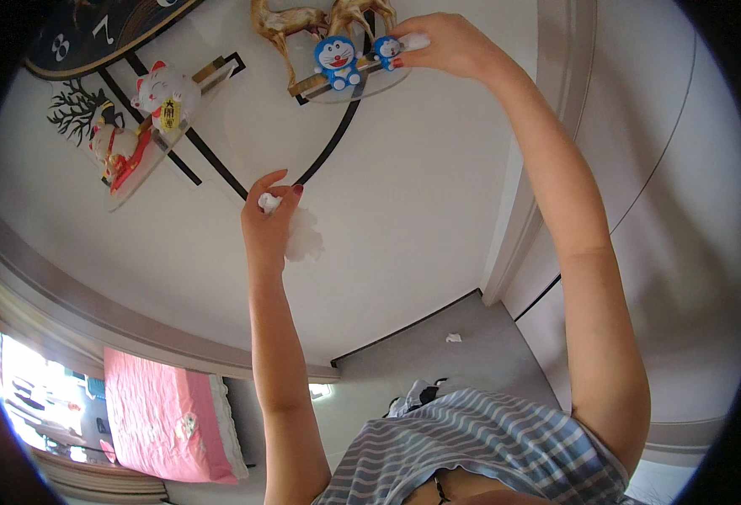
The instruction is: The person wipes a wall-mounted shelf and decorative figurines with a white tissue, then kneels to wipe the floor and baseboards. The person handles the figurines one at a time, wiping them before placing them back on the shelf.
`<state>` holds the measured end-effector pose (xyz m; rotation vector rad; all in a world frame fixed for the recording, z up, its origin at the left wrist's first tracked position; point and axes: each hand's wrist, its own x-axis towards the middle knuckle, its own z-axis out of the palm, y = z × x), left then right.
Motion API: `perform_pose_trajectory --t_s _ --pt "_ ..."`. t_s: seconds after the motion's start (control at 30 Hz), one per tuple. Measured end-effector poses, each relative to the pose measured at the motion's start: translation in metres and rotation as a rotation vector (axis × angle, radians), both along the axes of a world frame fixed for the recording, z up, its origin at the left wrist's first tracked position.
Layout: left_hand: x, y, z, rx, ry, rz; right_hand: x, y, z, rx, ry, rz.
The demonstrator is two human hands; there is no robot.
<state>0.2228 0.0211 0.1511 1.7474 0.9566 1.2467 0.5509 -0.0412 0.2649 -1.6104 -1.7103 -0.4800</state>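
My right hand is raised to a small wall shelf and holds a white tissue. Its thumb and fingertips touch a small blue-and-white cat figurine; whether they grip it, I cannot tell. Beside that stands a larger figurine of the same cat, Doraemon, upright on the shelf. Lower and to the left, my left hand is closed around a crumpled white tissue. A thin, loose part of white tissue hangs out beside the wrist, against the wall.
Golden deer figurines stand behind the cats. A left shelf bears a white lucky cat, another cat ornament and a black antlered ornament. A dark clock hangs above. White scrap lies on the floor; a pink-covered bed stands beyond.
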Motion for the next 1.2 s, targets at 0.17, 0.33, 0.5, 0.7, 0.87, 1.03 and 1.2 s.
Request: perform_pose_trajectory --t_s 0.17,0.33,0.5,0.7,0.87,1.03,1.2 --pt "-0.013 0.002 -0.028 -0.074 -0.070 0.015 0.000 -0.018 0.009 0.116 -0.037 0.137" --pt "-0.014 -0.006 -0.062 -0.171 -0.080 0.002 0.015 -0.019 0.009 0.013 0.321 0.164" --pt "-0.023 -0.009 -0.119 -0.235 -0.056 0.032 0.032 -0.021 -0.041 0.072 0.659 0.152" --pt "-0.086 -0.048 -0.228 -0.531 -0.141 0.066 0.052 -0.081 -0.210 -0.059 1.004 0.148" --pt "-0.164 -0.099 -0.332 -0.740 -0.168 0.258 0.049 -0.176 -0.474 -0.505 1.736 0.009" --pt "-0.176 -0.147 -0.379 -0.893 -0.086 0.355 -0.053 -0.282 -0.576 -0.786 2.077 -0.066" --pt "-0.114 -0.167 -0.412 -1.020 0.041 0.137 -0.087 -0.290 -0.584 -0.900 1.926 -0.239"
